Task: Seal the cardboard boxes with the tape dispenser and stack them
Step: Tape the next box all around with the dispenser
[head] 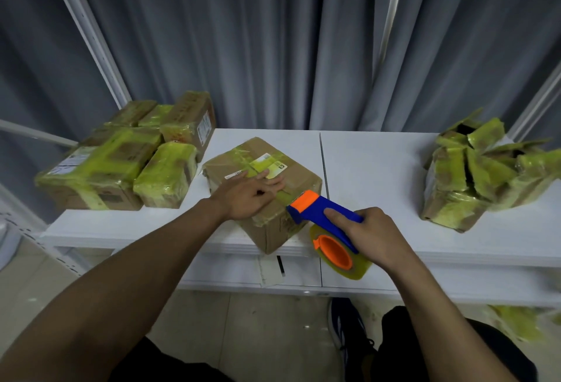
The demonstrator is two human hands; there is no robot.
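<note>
Person's left hand [249,196] is lying flat, fingers spread, on the box [262,190] at bench [379,169] front edge while right hand [368,234] is gripping tape dispenser [324,224] at its near-right edge, w/ taped boxes [127,154] already piled at left end, open ones [482,172] waiting at right.

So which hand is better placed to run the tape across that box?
The right hand: it already grips the tape dispenser, whose orange head sits at the box top's near edge. The left hand lies flat, steadying it.
</note>
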